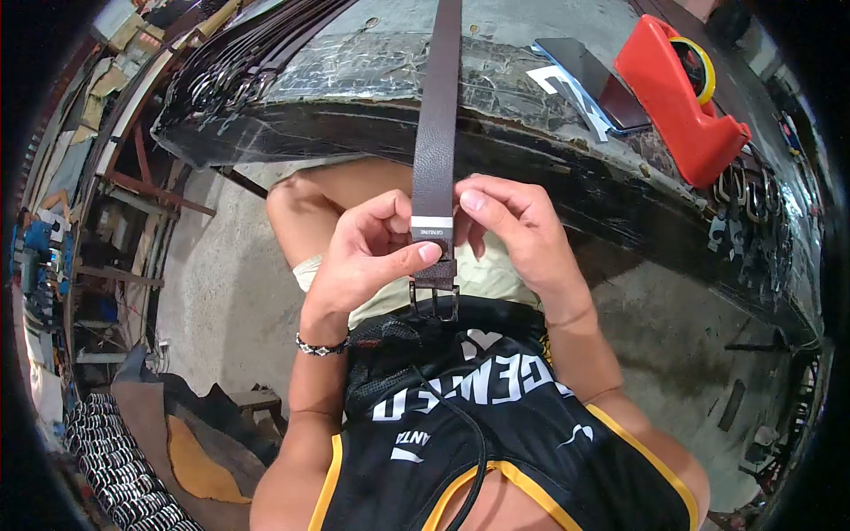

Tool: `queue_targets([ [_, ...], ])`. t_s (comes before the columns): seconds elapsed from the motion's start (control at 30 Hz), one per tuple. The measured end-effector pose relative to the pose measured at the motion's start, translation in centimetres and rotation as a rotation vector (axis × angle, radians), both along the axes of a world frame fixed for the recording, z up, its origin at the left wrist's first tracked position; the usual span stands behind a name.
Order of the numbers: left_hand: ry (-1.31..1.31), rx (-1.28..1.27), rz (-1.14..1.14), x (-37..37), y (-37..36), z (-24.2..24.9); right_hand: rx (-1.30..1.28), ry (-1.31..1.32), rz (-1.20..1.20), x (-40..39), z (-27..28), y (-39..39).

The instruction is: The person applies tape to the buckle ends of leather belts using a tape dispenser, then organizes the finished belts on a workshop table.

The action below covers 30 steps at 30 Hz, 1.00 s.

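A dark brown leather belt (436, 133) stretches from the tabletop down to my lap, with its dark metal buckle (435, 301) at the near end. Just above the buckle, a silver plate (432, 228) with small lettering crosses the strap. My left hand (363, 252) grips the belt there, thumb on top and fingers partly hidden beneath. At the strap's right edge is my right hand (518, 226), its fingers curled and the thumb against the index finger. Whatever lies in that pinch is hidden.
Several belts (239, 62) lie bunched at the table's (372, 80) far left. On the right are a phone (593, 84), a red tape dispenser (677, 97) with yellow tape, and several buckles (748, 195). Leather pieces (199, 456) and stacked rolled bundles (119, 460) sit low at left.
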<state>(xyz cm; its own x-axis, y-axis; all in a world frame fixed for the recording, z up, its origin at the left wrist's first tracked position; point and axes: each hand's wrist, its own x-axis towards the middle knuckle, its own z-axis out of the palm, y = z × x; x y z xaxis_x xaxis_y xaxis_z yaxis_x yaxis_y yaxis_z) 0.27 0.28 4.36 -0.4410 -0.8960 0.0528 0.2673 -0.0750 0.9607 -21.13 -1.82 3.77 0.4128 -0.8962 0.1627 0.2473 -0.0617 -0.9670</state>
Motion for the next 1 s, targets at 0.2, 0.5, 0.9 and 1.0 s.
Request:
queue_targets([
  [0.2, 0.004, 0.008, 0.075, -0.3, -0.3, -0.6, -0.097, -0.054, -0.024, 0.2, 0.1, -0.4],
  [0.5, -0.218, -0.082, 0.232, -0.6, 0.5, -0.6, 0.082, -0.175, -0.006, 2.3, 1.1, -2.2],
  [0.9, -0.255, -0.308, 0.115, -0.8, 1.0, -0.1, -0.149, -0.446, -0.151, 0.5, 21.1, -14.5],
  [1.0, -0.402, -0.457, 0.043, -0.9, 0.8, 0.0, -0.12, -0.368, 0.016, -2.9, 28.5, -23.7],
])
